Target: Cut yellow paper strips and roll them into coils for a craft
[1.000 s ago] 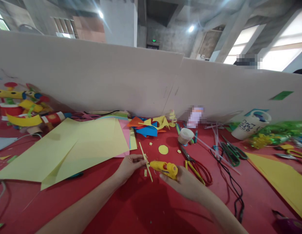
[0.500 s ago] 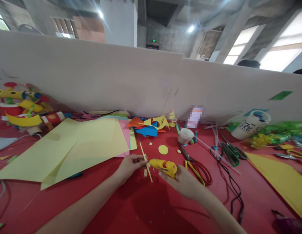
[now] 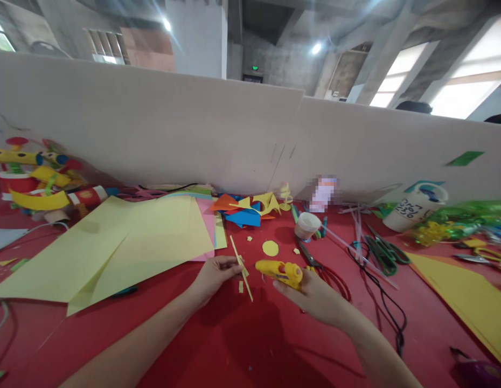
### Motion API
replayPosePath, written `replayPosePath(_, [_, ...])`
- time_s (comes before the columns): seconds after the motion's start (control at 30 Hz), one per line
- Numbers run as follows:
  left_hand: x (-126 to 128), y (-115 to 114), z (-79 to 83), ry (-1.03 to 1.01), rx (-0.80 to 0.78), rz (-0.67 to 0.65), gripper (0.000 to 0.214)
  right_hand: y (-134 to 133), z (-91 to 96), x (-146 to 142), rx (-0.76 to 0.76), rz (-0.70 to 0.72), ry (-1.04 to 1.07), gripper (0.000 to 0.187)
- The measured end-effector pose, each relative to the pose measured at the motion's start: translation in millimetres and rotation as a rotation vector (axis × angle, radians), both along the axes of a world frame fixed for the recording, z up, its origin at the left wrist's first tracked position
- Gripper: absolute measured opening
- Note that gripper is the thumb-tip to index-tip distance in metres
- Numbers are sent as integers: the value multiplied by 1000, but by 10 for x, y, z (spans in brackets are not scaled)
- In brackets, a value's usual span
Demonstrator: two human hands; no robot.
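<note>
My left hand (image 3: 218,274) pinches a thin yellow paper strip (image 3: 245,280) near its middle, with the strip slanting just above the red table. In my right hand (image 3: 311,296) is a yellow hot glue gun (image 3: 280,272), its nozzle pointing left and a short gap away from the strip. Small yellow paper scraps (image 3: 241,287) lie beside the strip. Beyond it are a yellow paper disc (image 3: 270,248) and two tiny star-shaped pieces (image 3: 296,251). Red-handled scissors (image 3: 331,280) lie partly hidden behind my right hand.
Large pale yellow sheets (image 3: 145,231) cover the left of the red table (image 3: 186,345). A paper cup (image 3: 307,225), green scissors (image 3: 382,256) and a black cord (image 3: 380,291) lie to the right, with orange-yellow sheets (image 3: 468,296) farther over. A white partition (image 3: 173,129) stands behind.
My right hand has drawn the glue gun back to the right, so its nozzle has come away from the strip. My left hand stays in place, holding the strip.
</note>
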State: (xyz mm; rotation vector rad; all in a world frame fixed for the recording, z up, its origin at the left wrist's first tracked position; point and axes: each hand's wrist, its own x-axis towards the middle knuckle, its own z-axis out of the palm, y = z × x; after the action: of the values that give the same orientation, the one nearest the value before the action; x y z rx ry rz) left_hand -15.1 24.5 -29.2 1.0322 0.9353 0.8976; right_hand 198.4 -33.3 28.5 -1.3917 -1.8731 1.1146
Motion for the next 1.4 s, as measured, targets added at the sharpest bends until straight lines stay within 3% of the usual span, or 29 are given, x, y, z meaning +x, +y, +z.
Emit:
replayPosePath(0.1, [2, -3, 13, 0, -2, 5, 22, -3, 5, -11, 12, -61, 21, 34])
replayPosePath(0.23, [-2, -5, 30, -4, 22, -22, 20, -34, 24, -67, 55, -25, -18, 32])
replayPosePath(0.63, [-1, -9, 55, 15, 25, -59, 22, -56, -117, -132, 0, -27, -31, 36])
replayPosePath(0.97, [-9, -3, 33, -4, 19, -31, 24, -78, -30, -101, 32, 13, -62, 33])
replayPosePath(1.4, [-11, -1, 37, 34, 50, -62, 23, -45, -68, -143, 34, 49, -15, 34])
